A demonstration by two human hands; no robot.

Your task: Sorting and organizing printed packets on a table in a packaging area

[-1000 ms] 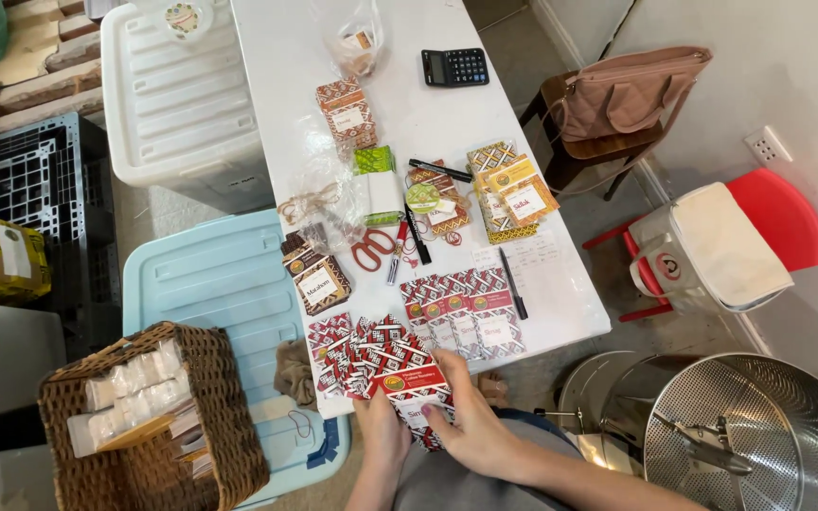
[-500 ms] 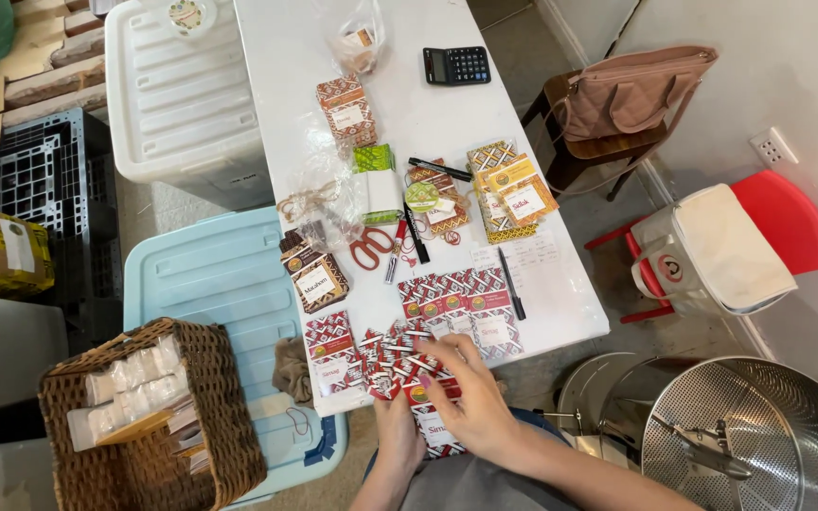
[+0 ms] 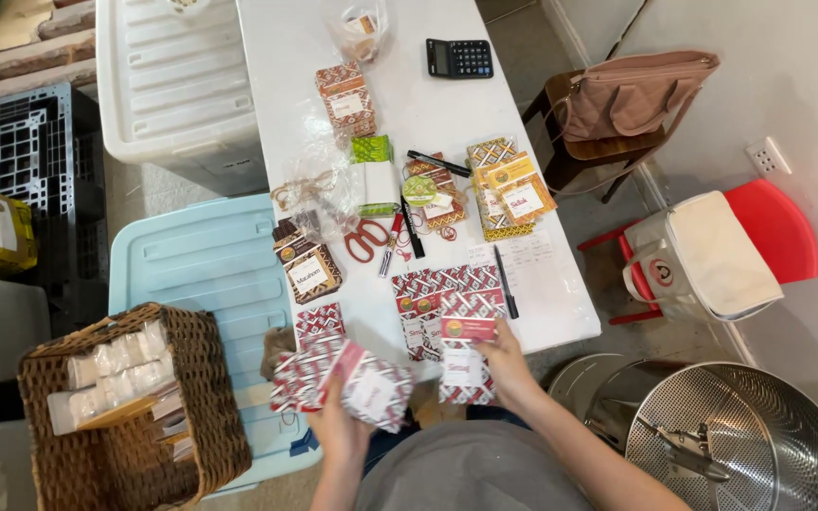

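Down at the bench's point(image 3: 560, 312) near edge, the left hand point(image 3: 338, 421) grips a bundle of red patterned packets point(image 3: 333, 378), held off the edge. Just beside it, the right hand point(image 3: 504, 364) pinches one red patterned packet point(image 3: 467, 355) over the packets lying flat. Farther up lie red-handled scissors point(image 3: 367, 239); a wicker basket point(image 3: 191, 416) stands left.

Red-and-white patterned flat paper packets point(image 3: 343, 378): a fanned bunch, tilted, lower centre-left of frame, off the table edge. One matching red patterned packet with white label point(image 3: 467, 355): upright, lower centre, overlapping the table's near edge.
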